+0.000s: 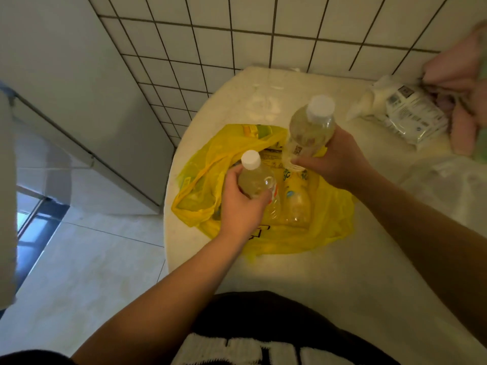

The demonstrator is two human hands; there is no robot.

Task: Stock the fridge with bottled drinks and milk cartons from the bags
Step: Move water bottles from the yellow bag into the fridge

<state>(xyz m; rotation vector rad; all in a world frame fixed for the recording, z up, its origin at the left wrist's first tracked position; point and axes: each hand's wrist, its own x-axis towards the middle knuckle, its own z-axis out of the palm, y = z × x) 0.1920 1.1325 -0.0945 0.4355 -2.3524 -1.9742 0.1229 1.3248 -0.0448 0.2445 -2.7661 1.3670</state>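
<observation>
My left hand (237, 204) curls round the lower bottle (254, 180) at the mouth of the yellow bag (329, 219), and my right hand (340, 159) wraps the raised bottle (312, 125), lifted clear. I judge either smooth bottle could slip, or the bag's folds could snag. The bag lies on a glossy pale counter (290, 280), with white packs (411, 114) farther right and a tiled wall (263, 35) behind.

- On the lying bottle (296, 204) in the yellow bag (329, 222): green "C" and "10" showing, rest cut off.
- On the white packet (411, 114): QR codes, fine print too small.
</observation>
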